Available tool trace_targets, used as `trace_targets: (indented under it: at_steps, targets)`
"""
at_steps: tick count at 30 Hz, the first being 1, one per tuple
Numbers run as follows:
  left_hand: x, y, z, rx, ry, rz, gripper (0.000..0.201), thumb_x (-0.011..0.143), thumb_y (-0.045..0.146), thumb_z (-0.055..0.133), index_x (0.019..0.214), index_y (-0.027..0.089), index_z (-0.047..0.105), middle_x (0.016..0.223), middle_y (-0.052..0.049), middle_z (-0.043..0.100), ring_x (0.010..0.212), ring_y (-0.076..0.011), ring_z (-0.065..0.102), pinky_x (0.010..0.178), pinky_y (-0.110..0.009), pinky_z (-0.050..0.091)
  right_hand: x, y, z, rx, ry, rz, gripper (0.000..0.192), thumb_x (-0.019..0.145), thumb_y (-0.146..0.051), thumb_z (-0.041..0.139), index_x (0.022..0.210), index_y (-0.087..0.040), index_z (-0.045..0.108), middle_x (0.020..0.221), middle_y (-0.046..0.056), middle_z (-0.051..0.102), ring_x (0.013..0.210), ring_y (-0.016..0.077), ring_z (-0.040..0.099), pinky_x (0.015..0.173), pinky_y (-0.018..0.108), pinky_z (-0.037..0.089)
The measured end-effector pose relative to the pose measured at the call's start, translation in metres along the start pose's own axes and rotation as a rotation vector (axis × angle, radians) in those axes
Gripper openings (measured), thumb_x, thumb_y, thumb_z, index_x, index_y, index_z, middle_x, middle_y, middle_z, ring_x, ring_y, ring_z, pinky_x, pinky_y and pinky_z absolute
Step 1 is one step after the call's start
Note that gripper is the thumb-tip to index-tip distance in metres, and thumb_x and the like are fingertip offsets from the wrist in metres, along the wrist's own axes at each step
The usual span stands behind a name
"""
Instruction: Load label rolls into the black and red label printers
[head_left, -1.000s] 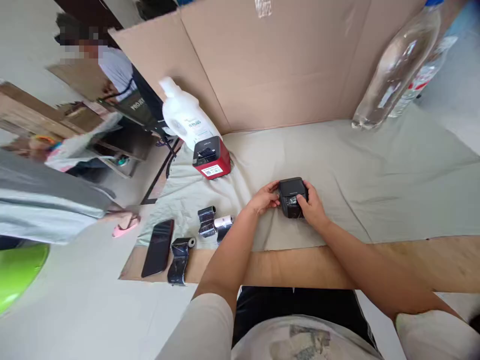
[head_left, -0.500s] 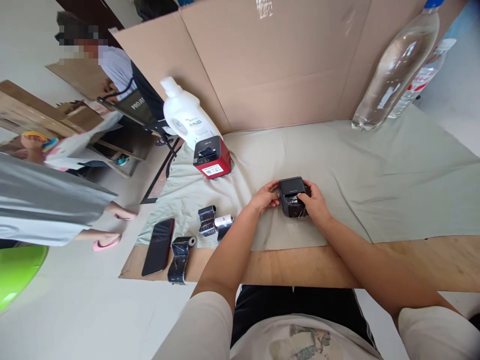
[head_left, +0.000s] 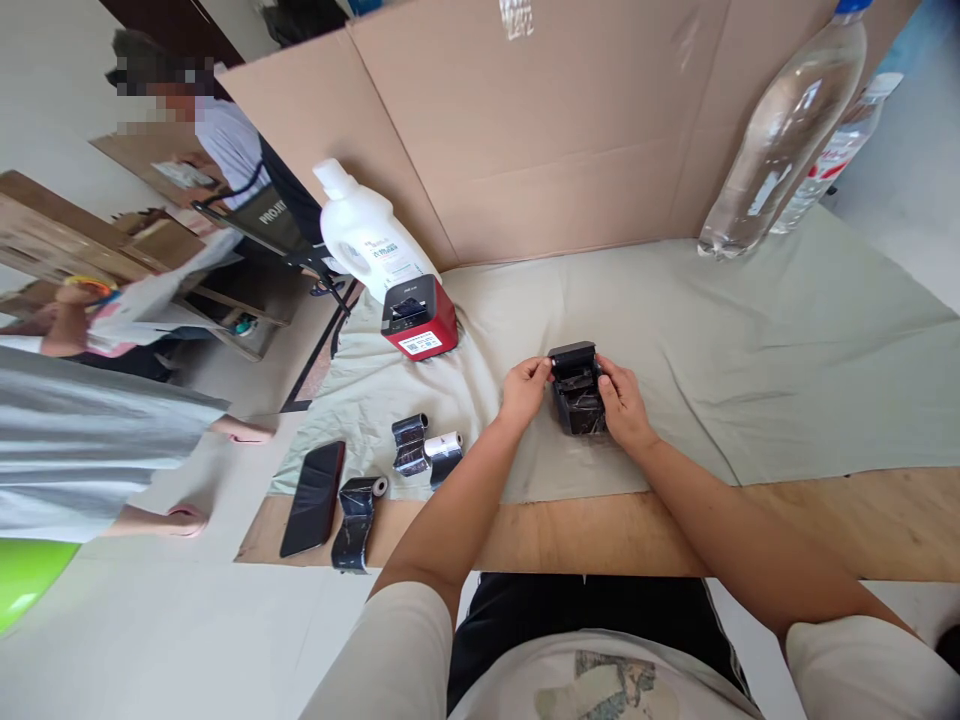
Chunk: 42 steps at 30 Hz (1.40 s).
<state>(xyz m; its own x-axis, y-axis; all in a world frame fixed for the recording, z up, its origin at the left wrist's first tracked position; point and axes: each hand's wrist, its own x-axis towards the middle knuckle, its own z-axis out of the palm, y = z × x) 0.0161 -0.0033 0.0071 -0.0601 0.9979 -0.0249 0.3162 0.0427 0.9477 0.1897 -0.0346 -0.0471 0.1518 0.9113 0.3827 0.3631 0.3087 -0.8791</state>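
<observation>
Along the near edge, the wood of the bench [head_left: 585,540] is left bare, while the rest is covered by a grey-green cloth [head_left: 645,310], presumably so that a soft surface is given to whatever is set down. At the back a cardboard panel [head_left: 555,150] is stood up, apparently as a screen, and on the far right a large clear bottle [head_left: 780,140] is placed before it, a smaller bottle [head_left: 832,170] tucked just behind; on the left a white jug [head_left: 375,235] is stood, these weights perhaps being used as props. In front of the jug a red box [head_left: 431,325] is parked, well apart from the work. Now the black device [head_left: 577,410]: it is rested on the cloth between both hands, its dark inside exposed. Near the left corner a phone [head_left: 313,500] is laid flat. By the right hand [head_left: 624,405], half curled, the device's right side is gripped, likely so that the body is steadied; by the left hand [head_left: 525,388], nearly closed, the left edge of the raised lid [head_left: 572,352] is pinched, seemingly so that it is held up. Beside the left forearm, a few small rolls [head_left: 356,525] are left partly unwound, within easy reach.
</observation>
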Motion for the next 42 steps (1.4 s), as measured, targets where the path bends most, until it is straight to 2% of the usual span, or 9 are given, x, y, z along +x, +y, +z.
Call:
trace_targets:
  at_steps: [4,7,11,15,19,23,32,37,42]
  targets:
    - [-0.003,0.004,0.009,-0.022,0.042,0.059,0.031,0.093,0.024,0.047,0.119,0.018,0.062,0.101,-0.006,0.073,0.076,-0.0136,0.062,0.075,-0.028,0.051,0.0,0.0,-0.001,0.006,0.013,-0.001,0.056,0.097,-0.063,0.033,0.124,-0.023,0.062,0.119,0.012,0.066,0.115,0.0256,0.058,0.105,0.051,0.046]
    - [-0.007,0.013,0.011,0.251,0.063,0.161,0.023,0.088,0.018,0.054,0.109,0.018,0.065,0.1,-0.008,0.072,0.09,-0.0188,0.064,0.088,-0.033,0.05,0.0,0.002,0.0,-0.002,0.034,0.013,0.057,0.096,-0.064,0.034,0.117,-0.021,0.064,0.113,0.013,0.067,0.111,0.0255,0.059,0.102,0.05,0.047]
    - [-0.004,0.032,0.007,0.588,-0.022,0.168,0.017,0.087,0.017,0.058,0.099,0.02,0.069,0.099,-0.008,0.073,0.109,-0.0255,0.059,0.095,-0.037,0.047,0.0,0.003,0.001,0.006,0.051,0.028,0.058,0.095,-0.066,0.034,0.114,-0.02,0.063,0.112,0.013,0.067,0.11,0.0254,0.06,0.101,0.05,0.047]
    - [-0.001,0.04,0.007,0.617,-0.098,0.113,0.028,0.096,0.034,0.049,0.11,0.023,0.07,0.109,-0.008,0.072,0.118,-0.0291,0.051,0.102,-0.043,0.04,0.0,0.002,0.0,0.009,0.05,0.041,0.06,0.094,-0.069,0.033,0.113,-0.021,0.063,0.113,0.012,0.067,0.111,0.0255,0.059,0.102,0.05,0.047]
    - [-0.006,0.036,0.016,0.574,-0.07,0.162,0.031,0.094,0.027,0.05,0.119,0.026,0.067,0.127,-0.008,0.066,0.122,-0.0327,0.042,0.105,-0.05,0.031,0.0,-0.001,0.0,0.007,0.026,0.047,0.059,0.095,-0.067,0.033,0.115,-0.021,0.063,0.115,0.012,0.066,0.113,0.0253,0.058,0.105,0.049,0.045]
    - [-0.006,0.034,0.023,0.71,-0.098,0.219,0.022,0.086,0.02,0.057,0.101,0.023,0.073,0.115,-0.012,0.067,0.118,-0.0355,0.041,0.103,-0.053,0.028,0.0,-0.001,-0.001,0.011,0.019,0.048,0.058,0.094,-0.068,0.032,0.115,-0.022,0.063,0.116,0.011,0.066,0.114,0.0259,0.058,0.106,0.051,0.044]
    - [0.023,0.053,0.035,1.031,-0.421,0.145,0.012,0.073,0.028,0.072,0.072,0.016,0.071,0.103,-0.018,0.063,0.112,-0.0398,0.044,0.097,-0.053,0.031,0.0,0.001,-0.001,-0.002,0.012,0.057,0.059,0.094,-0.069,0.032,0.115,-0.022,0.063,0.114,0.012,0.066,0.112,0.0255,0.059,0.103,0.05,0.047]
    - [0.023,0.054,0.037,1.022,-0.371,0.153,0.005,0.068,0.018,0.073,0.07,0.015,0.069,0.102,-0.019,0.064,0.111,-0.0385,0.047,0.097,-0.051,0.035,0.0,0.0,-0.001,0.005,0.022,0.066,0.062,0.093,-0.07,0.032,0.113,-0.021,0.063,0.113,0.013,0.066,0.112,0.0257,0.059,0.103,0.05,0.047]
    - [0.023,0.05,0.028,0.764,-0.278,0.186,0.017,0.06,0.017,0.078,0.074,0.019,0.069,0.093,-0.011,0.068,0.105,-0.0332,0.054,0.098,-0.047,0.04,0.001,0.002,-0.003,0.021,0.012,0.066,0.06,0.093,-0.07,0.034,0.113,-0.022,0.064,0.114,0.011,0.066,0.112,0.0258,0.059,0.104,0.05,0.046]
